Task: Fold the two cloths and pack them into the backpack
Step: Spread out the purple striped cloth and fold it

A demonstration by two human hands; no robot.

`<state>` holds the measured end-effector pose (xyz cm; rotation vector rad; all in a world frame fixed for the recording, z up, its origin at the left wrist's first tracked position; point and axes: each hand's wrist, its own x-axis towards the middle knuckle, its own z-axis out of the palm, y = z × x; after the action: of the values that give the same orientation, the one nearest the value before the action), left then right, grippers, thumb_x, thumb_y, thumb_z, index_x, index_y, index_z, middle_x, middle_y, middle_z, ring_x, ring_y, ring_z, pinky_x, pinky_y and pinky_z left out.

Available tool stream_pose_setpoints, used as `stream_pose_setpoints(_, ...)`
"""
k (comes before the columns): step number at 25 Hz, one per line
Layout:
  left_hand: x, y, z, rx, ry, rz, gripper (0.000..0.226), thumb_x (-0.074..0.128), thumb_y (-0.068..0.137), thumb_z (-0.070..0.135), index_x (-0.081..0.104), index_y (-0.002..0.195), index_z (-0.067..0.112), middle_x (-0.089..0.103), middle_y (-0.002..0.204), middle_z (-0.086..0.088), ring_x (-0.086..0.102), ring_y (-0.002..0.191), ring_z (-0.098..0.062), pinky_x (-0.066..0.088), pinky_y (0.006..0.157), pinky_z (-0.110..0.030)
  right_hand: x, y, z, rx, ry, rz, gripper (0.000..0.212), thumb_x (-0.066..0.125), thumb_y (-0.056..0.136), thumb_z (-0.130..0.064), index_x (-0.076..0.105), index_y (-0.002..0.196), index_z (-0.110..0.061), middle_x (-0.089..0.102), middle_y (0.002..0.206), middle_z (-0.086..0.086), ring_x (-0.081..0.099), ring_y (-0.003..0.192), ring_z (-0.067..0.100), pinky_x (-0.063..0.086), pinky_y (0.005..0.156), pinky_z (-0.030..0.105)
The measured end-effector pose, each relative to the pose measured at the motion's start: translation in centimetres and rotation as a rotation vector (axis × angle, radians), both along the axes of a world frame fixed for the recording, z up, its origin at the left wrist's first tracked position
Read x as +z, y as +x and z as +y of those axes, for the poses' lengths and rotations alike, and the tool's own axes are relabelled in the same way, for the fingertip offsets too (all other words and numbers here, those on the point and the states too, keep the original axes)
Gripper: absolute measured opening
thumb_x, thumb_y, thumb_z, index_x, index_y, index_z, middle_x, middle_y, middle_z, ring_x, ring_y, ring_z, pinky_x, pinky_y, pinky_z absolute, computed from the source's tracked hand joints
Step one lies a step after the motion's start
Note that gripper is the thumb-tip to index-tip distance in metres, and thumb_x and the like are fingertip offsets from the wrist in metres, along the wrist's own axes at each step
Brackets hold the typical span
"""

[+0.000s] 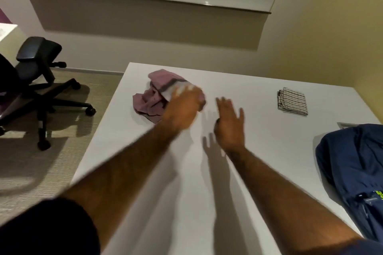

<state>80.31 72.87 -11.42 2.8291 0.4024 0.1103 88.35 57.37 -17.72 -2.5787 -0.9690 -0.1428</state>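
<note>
Pink cloth (pixel 145 104) is half hidden by the blurred left hand (pixel 183 108).

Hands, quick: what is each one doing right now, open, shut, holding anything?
Left hand: grips the pink cloth, as far as the blur shows.
Right hand: open, fingers spread, holding nothing.

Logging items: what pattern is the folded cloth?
The folded cloth is white with thin dark stripes, head view.

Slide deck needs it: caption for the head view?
Left hand grips crumpled pink cloth, right hand open beside it; striped cloth lies folded near the backpack.
</note>
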Motion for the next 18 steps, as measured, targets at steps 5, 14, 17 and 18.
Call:
stream_pose_setpoints(5, 1.8, -7.0, -17.9, -0.461, -0.585, 0.435, 0.054, 0.037, 0.108, 0.048, 0.043, 0.153, 0.019, 0.049, 0.154, -0.006, 0.045, 0.141, -0.026, 0.036, 0.114, -0.042, 3.1, 6.0, -10.5, -0.505, 0.168, 0.162, 0.041, 0.041, 0.101, -0.008, 0.06, 0.137, -0.009, 0.06, 0.14, 0.014, 0.056, 0.127, 0.035, 0.04, 0.109, 0.043)
stream_pose_setpoints(14, -10.9, -11.0, -10.3, 0.15, 0.112, -0.104, 0.064, 0.043, 0.106, 0.043, 0.031, 0.158, 0.007, 0.03, 0.163, -0.018, 0.031, 0.149, -0.042, 0.032, 0.115, -0.061, -3.1, -3.5, -13.8, 0.142, -0.322, 0.198, 0.069, 0.026, 0.104, -0.059, 0.005, 0.161, -0.027, 0.005, 0.17, 0.002, 0.004, 0.156, 0.025, 0.003, 0.122, 0.059)
stream_pose_setpoints(17, -12.9, -11.6, -9.3, -0.036, 0.264, 0.102, 0.07, 0.03, 0.102, 0.056, 0.033, 0.158, 0.015, 0.03, 0.165, -0.013, 0.026, 0.151, -0.039, 0.019, 0.122, -0.06, -5.2, -5.9, -15.2, 0.233, -0.482, 0.173, 0.071, 0.016, 0.105, -0.058, -0.009, 0.161, -0.024, -0.013, 0.169, 0.001, -0.01, 0.156, 0.024, -0.008, 0.122, 0.059)
stream_pose_setpoints(18, -13.3, -11.6, -8.8, -0.021, 0.31, 0.139, 0.072, 0.027, 0.101, 0.058, 0.037, 0.156, 0.014, 0.034, 0.163, -0.014, 0.028, 0.151, -0.04, 0.016, 0.122, -0.061, -5.8, -6.1, -16.2, 0.185, -0.513, 0.208, 0.07, 0.011, 0.105, -0.058, -0.012, 0.161, -0.022, -0.016, 0.168, 0.001, -0.012, 0.156, 0.023, -0.009, 0.121, 0.06)
